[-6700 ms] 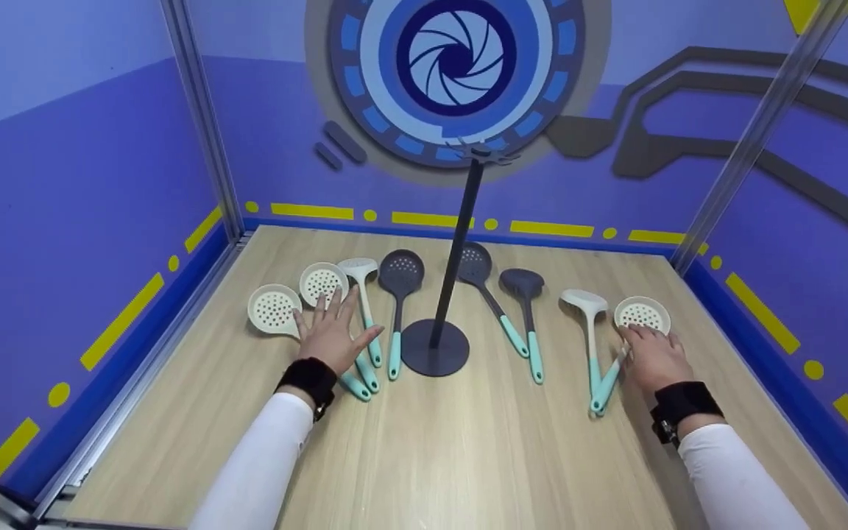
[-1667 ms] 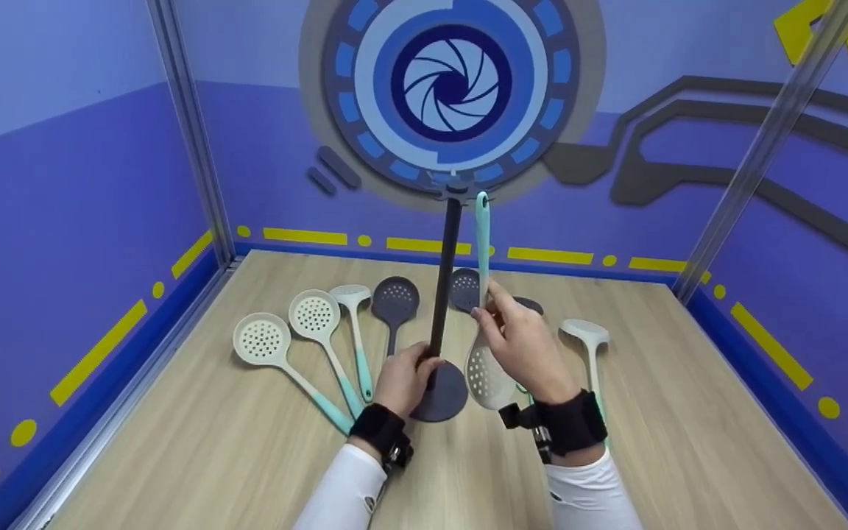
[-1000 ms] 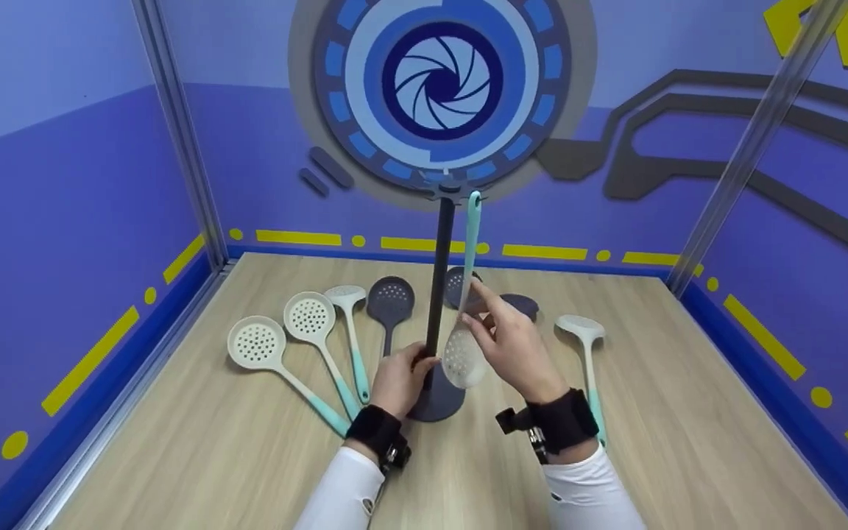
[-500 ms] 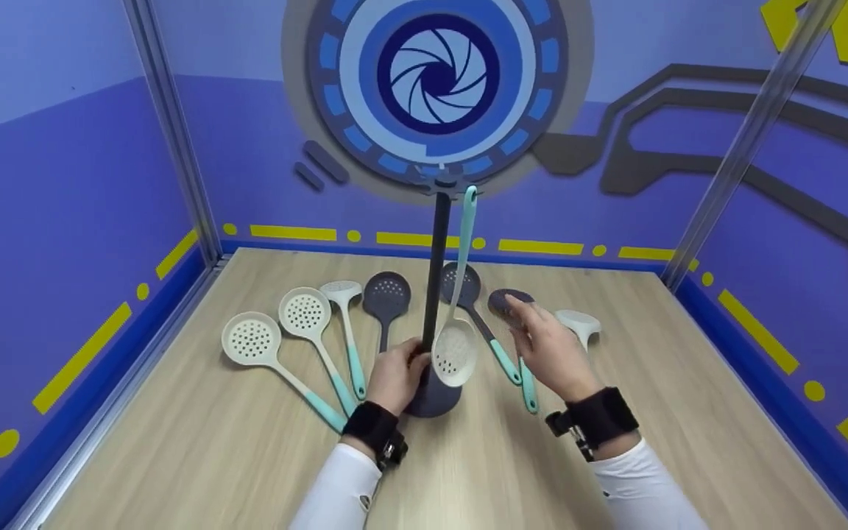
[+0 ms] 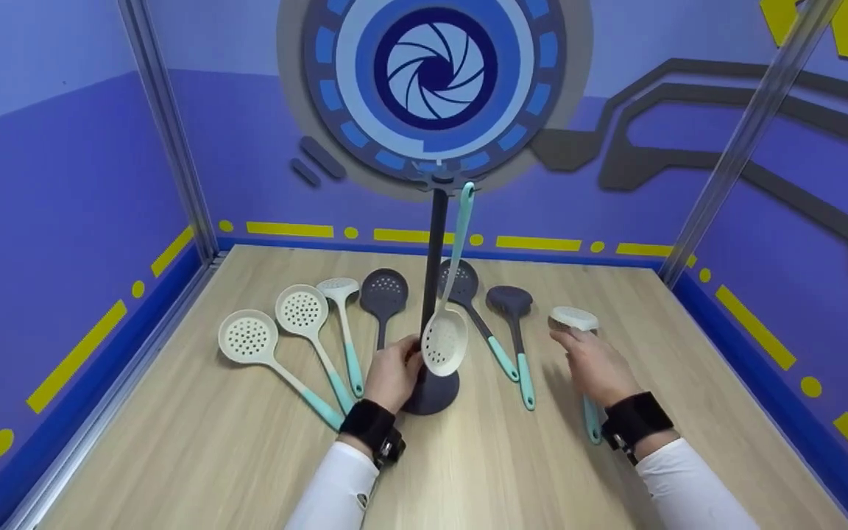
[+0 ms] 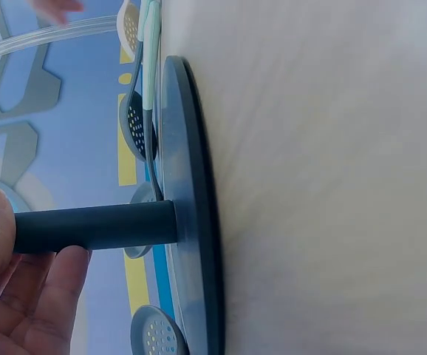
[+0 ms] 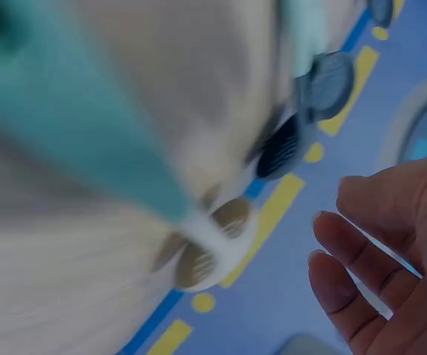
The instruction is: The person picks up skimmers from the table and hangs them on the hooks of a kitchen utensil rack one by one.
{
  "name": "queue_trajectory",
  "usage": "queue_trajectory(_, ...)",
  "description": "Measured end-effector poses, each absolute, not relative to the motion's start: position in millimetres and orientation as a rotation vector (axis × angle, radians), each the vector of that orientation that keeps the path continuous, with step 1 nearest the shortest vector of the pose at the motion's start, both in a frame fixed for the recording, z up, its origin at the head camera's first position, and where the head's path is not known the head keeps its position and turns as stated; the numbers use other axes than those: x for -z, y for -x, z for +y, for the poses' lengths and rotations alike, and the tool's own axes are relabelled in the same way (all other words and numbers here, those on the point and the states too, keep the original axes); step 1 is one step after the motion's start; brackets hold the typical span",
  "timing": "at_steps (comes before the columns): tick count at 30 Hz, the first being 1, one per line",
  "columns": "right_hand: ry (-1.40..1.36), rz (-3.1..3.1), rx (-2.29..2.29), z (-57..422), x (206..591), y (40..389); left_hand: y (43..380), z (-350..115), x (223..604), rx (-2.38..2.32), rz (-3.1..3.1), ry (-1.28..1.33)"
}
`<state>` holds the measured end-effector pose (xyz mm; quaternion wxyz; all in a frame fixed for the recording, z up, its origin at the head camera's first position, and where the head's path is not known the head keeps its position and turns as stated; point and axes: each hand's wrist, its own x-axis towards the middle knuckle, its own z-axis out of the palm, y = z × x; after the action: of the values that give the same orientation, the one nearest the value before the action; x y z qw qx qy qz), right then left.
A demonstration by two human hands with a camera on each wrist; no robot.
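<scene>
My left hand (image 5: 392, 375) grips the dark post (image 6: 99, 226) of a utensil stand just above its round base (image 5: 435, 397). A white skimmer (image 5: 444, 342) with a mint handle hangs from the stand's top, bowl down, in front of the post. My right hand (image 5: 601, 366) holds nothing; its fingers (image 7: 357, 251) are loosely bent and apart from the thumb. In the head view it overlaps a white utensil with a bent, slotted head (image 5: 573, 318) and mint handle (image 5: 592, 419), lying on the right of the table.
Left on the wooden table (image 5: 196, 449) lie two white skimmers (image 5: 247, 337), a white bent-headed utensil (image 5: 338, 287) and a dark skimmer (image 5: 384, 292). Behind and right of the stand lie another dark skimmer (image 5: 461, 280) and a dark bent-headed utensil (image 5: 510, 299). Blue walls enclose the table.
My right hand carried the white skimmer from the table's right to the stand, let it go hanging there, then moved right over the white bent-headed utensil. My left hand moved to the post and stays.
</scene>
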<state>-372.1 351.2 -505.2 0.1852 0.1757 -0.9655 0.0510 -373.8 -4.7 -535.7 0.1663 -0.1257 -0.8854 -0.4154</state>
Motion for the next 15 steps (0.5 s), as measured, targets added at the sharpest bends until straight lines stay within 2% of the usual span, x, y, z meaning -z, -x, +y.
queue_trajectory(15,-0.400,-2.838,-0.343,393,536,389,374,-6,534,1.250,-2.522,0.368)
